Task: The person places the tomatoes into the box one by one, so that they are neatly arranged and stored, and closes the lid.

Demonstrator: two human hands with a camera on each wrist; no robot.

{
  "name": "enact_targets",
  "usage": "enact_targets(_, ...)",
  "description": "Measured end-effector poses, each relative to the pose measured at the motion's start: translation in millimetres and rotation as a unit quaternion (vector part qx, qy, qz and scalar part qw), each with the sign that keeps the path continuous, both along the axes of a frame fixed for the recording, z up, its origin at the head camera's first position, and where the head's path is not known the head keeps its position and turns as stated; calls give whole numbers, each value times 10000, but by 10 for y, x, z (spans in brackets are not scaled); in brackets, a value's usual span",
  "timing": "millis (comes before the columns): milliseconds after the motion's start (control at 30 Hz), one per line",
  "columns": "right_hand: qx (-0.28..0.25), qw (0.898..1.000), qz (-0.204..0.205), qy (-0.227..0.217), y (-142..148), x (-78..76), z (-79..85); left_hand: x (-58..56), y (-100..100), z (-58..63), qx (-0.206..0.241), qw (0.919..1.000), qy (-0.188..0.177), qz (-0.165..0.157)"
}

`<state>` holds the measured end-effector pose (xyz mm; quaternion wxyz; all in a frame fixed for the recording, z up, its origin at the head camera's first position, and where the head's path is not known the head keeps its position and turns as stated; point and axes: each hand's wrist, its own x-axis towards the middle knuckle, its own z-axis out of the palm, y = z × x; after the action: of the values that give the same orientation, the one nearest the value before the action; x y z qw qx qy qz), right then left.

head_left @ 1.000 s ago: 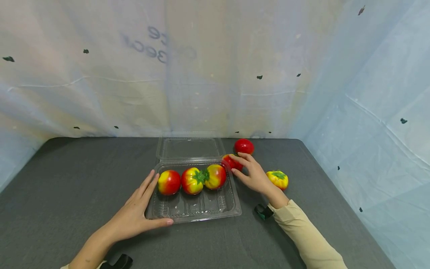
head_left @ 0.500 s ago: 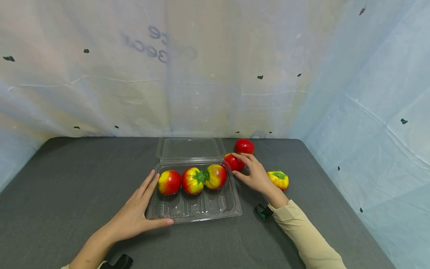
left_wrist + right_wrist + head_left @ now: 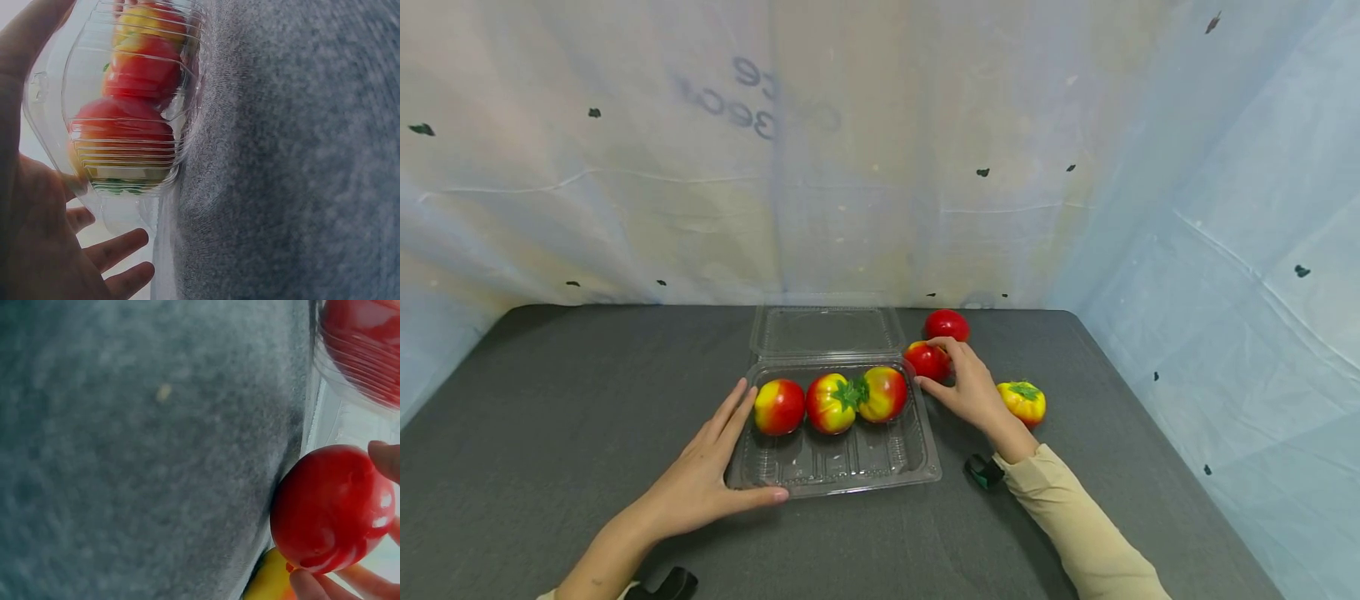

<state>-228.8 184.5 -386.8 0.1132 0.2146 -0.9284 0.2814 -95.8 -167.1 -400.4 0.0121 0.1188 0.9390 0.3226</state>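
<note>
A clear plastic clamshell box [image 3: 876,457] lies on the table with its lid [image 3: 827,332] folded back. Inside, a row of three red-and-yellow tomatoes [image 3: 831,404] fills the far half, some showing green leafy tops. At the box's near left corner my left hand [image 3: 696,483] rests with spread, straight fingers along the left side and the thumb on the front rim. Just outside the box's far right corner, my right hand [image 3: 972,392] holds a red tomato [image 3: 925,361] between thumb and fingers; the right wrist view shows this tomato [image 3: 331,515] close up.
Behind the right hand sits another red tomato [image 3: 947,323]. A yellow tomato with a green top [image 3: 1022,402] lies to the right of that hand, near its wrist. Pale plastic sheeting [image 3: 865,167] rises behind the dark grey table [image 3: 550,433] and along its right side.
The red tomato at my right hand has shifted slightly right, away from the box corner, and the right fingers have moved with it. My left hand and the box stay in place.
</note>
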Motion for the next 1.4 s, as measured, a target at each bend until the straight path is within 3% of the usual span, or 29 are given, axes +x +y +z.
enact_targets(600, 389, 9989, -277, -5, 11, 2, 14, 1, 2, -2, 30, 10000, 18, -48)
enact_targets(967, 443, 9989, 120, 102, 44, -1, 38, -1, -2, 5, 6, 10000, -43, -35)
enact_targets(1400, 161, 9988, 246, 381, 115, 45, 83, 3, 0, 17, 34, 10000, -28, -39)
